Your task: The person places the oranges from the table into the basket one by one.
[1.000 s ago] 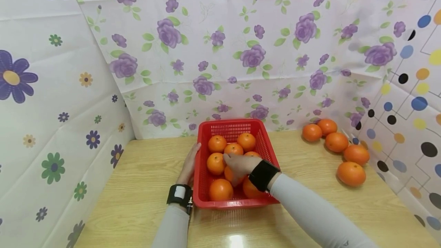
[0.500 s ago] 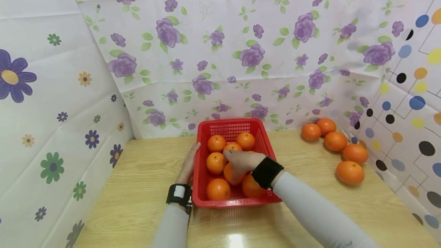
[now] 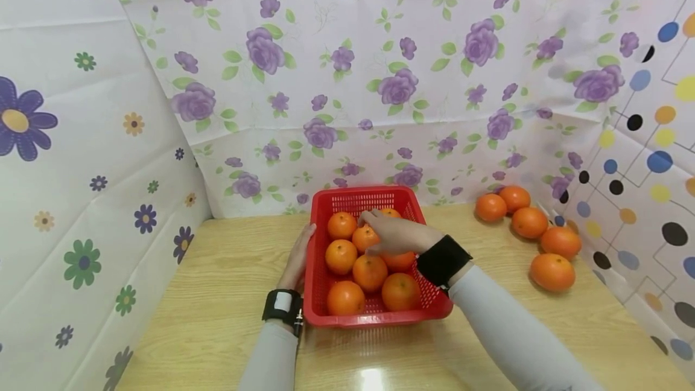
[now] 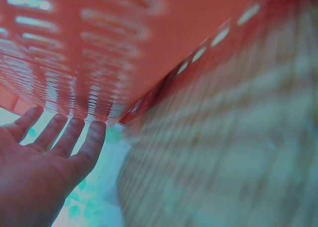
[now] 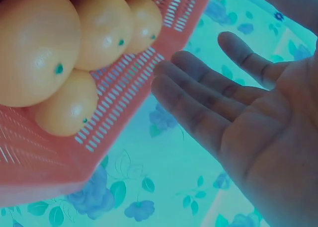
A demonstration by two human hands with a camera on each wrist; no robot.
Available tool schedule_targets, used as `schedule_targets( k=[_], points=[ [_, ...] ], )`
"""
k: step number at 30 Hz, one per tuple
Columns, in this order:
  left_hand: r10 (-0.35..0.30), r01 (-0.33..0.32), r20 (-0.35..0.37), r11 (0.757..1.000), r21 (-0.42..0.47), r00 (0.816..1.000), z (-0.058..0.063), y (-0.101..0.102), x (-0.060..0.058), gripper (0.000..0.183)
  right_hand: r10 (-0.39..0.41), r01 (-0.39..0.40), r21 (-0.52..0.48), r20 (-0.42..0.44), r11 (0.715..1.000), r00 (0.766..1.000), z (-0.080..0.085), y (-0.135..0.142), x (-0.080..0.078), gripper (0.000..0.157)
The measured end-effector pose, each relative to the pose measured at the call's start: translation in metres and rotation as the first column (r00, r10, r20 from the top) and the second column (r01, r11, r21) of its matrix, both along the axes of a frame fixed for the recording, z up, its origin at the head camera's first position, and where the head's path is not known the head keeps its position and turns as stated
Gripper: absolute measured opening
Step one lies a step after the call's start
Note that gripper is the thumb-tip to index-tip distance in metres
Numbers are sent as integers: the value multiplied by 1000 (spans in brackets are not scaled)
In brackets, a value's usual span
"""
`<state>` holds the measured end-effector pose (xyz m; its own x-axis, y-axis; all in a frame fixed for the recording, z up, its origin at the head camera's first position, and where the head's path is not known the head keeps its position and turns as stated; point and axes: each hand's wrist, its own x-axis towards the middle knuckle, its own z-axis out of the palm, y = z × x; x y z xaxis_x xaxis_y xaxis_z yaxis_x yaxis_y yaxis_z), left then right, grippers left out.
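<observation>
A red plastic basket [image 3: 374, 320] with slotted walls holds several oranges [image 3: 370, 273]. My left hand [image 3: 297, 261] lies along the basket's left side; in the left wrist view its fingers [image 4: 69, 137] are extended, fingertips right at the slotted wall. Over the oranges at the basket's back right is my right hand [image 3: 399, 233], partly hiding some of them. The right wrist view shows this right hand [image 5: 248, 113] with loosely extended fingers and nothing in its palm, close to the basket's rim and the oranges [image 5: 39, 48].
Several more oranges [image 3: 552, 273] lie in a curved row on the right of the wooden table [image 3: 228, 294]. Patterned sheets hang behind it and on both sides: purple roses [image 3: 398, 87] at the back, coloured dots [image 3: 659, 162] on the right.
My right hand has lifted off the orange in the middle of the basket and moved back and right, uncovering that orange and the front right one. My left hand stays put.
</observation>
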<state>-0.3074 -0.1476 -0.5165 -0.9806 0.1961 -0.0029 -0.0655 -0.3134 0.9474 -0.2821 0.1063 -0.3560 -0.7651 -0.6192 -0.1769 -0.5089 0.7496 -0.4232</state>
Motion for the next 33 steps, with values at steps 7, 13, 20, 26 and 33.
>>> schedule_targets(
  k=[7, 13, 20, 26, 33],
  points=[
    [10, -10, 0, 1000, -6, 1000, 0, 0, -1, 68, 0, -16, -116, -140, 993, 990, 14, 18, -1, 40],
    [11, -11, 2, 1000, -3, 1000, 1, 1, -1, 64, -45, -5, -218, -222, 976, 974, 24, 44, -3, 37],
    [17, -17, -10, 1000, -2, 1000, 1, 1, 0, 68, -121, 68, -261, -194, 963, 973, 25, 72, -6, 40],
    [38, -38, -2, 999, -26, 999, -1, 1, 0, 67, -169, 106, -307, -187, 946, 968, 27, 90, -4, 45],
    [41, -41, 5, 999, -26, 999, -1, 2, -1, 67, -205, 104, -355, -259, 929, 944, 29, 109, -3, 45]
  ],
)
